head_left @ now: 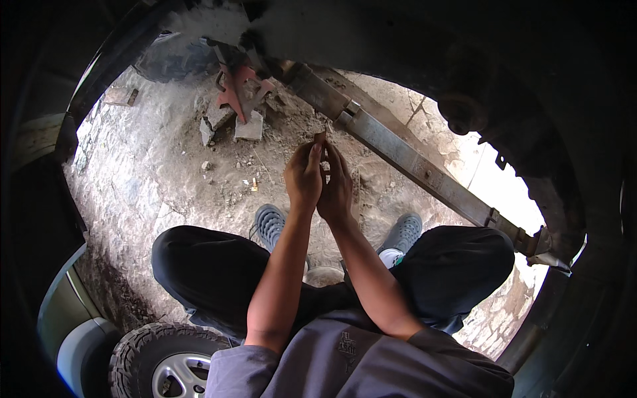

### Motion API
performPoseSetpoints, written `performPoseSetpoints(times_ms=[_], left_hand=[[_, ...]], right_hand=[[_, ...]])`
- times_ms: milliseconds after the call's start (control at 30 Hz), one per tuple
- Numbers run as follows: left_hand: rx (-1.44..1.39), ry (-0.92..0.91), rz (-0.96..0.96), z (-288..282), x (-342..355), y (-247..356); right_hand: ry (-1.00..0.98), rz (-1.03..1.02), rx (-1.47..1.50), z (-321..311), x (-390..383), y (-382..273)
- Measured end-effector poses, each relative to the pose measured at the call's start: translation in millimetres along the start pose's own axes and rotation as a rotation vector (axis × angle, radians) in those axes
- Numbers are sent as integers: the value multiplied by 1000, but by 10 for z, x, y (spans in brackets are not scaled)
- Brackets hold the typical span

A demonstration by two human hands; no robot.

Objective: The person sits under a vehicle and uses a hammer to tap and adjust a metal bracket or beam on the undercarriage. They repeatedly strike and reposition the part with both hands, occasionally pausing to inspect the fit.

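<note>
My left hand (304, 178) and my right hand (337, 189) are stretched out in front of me, side by side, with their fingertips meeting. A small, flat brown piece (320, 137) sticks up from between the fingertips. Its kind is too small to make out. The left thumb and fingers are pressed on it, and the right fingertips close in from the other side. Just beyond and to the right of the hands, a long metal bar (398, 152) with clamps runs slantwise under the vehicle; neither hand touches it.
A red jack stand (232, 93) stands on the rough floor at the far left, beside broken blocks (249, 126). A wheel with a knobbly tyre (129, 358) lies at lower left. Dark vehicle bodywork (371, 40) arches overhead and around. My shoes (271, 225) rest below the hands.
</note>
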State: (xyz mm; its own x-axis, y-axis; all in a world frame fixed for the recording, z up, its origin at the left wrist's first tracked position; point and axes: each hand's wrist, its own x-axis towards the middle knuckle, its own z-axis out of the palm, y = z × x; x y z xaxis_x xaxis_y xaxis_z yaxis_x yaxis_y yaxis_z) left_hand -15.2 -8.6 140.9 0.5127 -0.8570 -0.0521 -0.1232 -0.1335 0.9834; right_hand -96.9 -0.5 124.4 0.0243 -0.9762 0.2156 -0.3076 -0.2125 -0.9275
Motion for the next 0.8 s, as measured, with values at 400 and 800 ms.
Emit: performPoseSetpoints(times_ms=[400, 800], left_hand=[[114, -337, -74, -284, 760, 149], [819, -504, 182, -633, 1463, 417]], right_hand=[[91, -307, -544, 23, 847, -138], [-165, -302, -798, 63, 1199, 17]])
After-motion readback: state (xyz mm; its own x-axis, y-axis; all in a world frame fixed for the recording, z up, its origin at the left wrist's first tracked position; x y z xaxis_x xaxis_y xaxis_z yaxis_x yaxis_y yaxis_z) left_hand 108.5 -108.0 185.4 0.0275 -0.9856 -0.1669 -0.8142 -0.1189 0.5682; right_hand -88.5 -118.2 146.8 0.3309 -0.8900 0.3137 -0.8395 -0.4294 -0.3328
